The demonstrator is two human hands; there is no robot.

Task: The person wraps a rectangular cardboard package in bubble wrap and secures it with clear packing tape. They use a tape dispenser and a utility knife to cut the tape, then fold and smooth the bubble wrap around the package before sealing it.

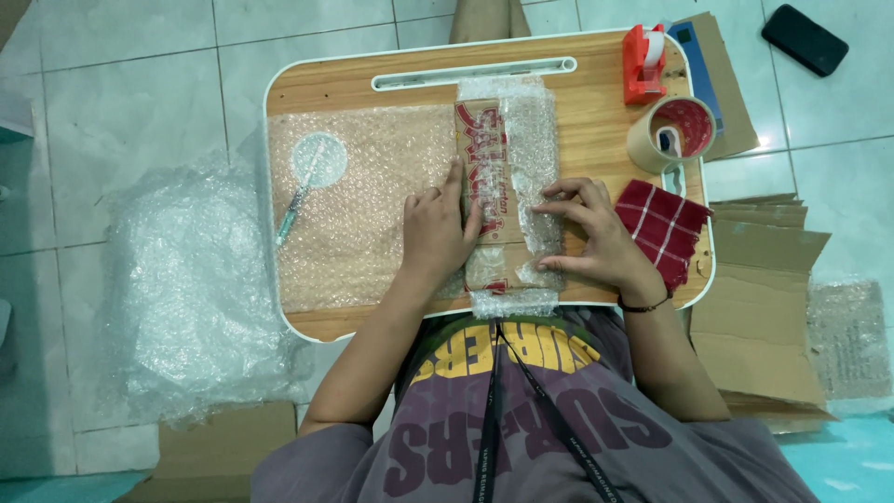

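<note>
The left hand (436, 228) is pressing flat, fingers stretched together, on the left edge of a cardboard box (484, 186) lying at the middle of the counter (596, 112). The right hand (596, 233) is spreading its fingers wide over the bubble wrap (533, 140) (already folded over the box's right side). A tape roll (672, 130) is standing far right.

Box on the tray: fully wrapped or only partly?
Partly. Bubble wrap covers the box's right side; its printed left strip is bare under the left hand.
</note>
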